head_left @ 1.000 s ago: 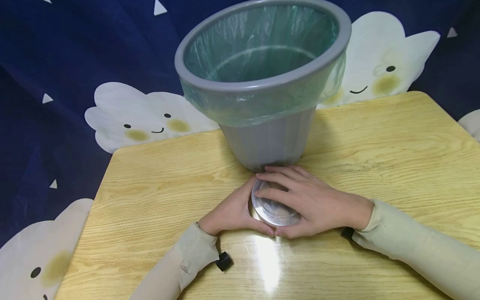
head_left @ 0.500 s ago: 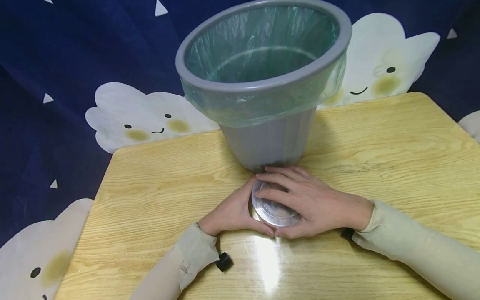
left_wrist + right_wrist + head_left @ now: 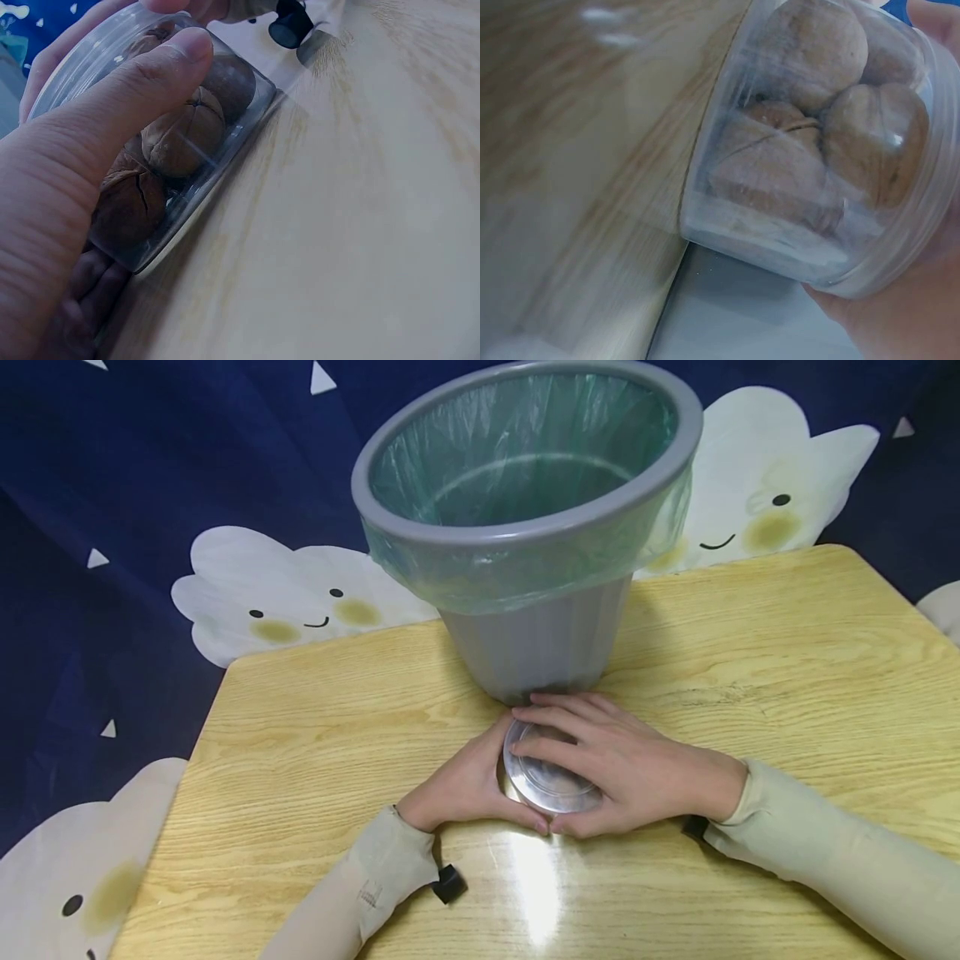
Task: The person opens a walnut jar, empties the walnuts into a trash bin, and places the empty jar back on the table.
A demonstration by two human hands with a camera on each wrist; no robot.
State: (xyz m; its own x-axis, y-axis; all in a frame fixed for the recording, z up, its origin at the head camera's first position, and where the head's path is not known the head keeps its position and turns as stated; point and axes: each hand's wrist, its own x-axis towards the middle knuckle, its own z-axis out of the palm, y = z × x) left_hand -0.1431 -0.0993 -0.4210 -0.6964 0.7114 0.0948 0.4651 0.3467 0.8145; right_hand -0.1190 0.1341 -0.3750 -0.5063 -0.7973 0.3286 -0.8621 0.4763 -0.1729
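A clear plastic jar point(image 3: 555, 783) with a shiny round lid stands on the wooden table point(image 3: 322, 735), close in front of the bin. Through its wall the left wrist view shows several brown walnuts point(image 3: 184, 135), and more walnuts point(image 3: 877, 142) appear in the right wrist view. My left hand point(image 3: 468, 781) grips the jar's left side, thumb along the near wall. From the right, my right hand point(image 3: 633, 764) holds the lid, fingers spread over its top and thumb at the near edge. The left fingers behind the jar are mostly hidden.
A grey bin point(image 3: 540, 643) stands upright behind the jar, lined with a green plastic bag point(image 3: 480, 577) folded over its rim. A dark blue cloth point(image 3: 225, 460) with white smiling clouds hangs behind the table. Black wrist devices point(image 3: 448, 883) sit under the sleeves.
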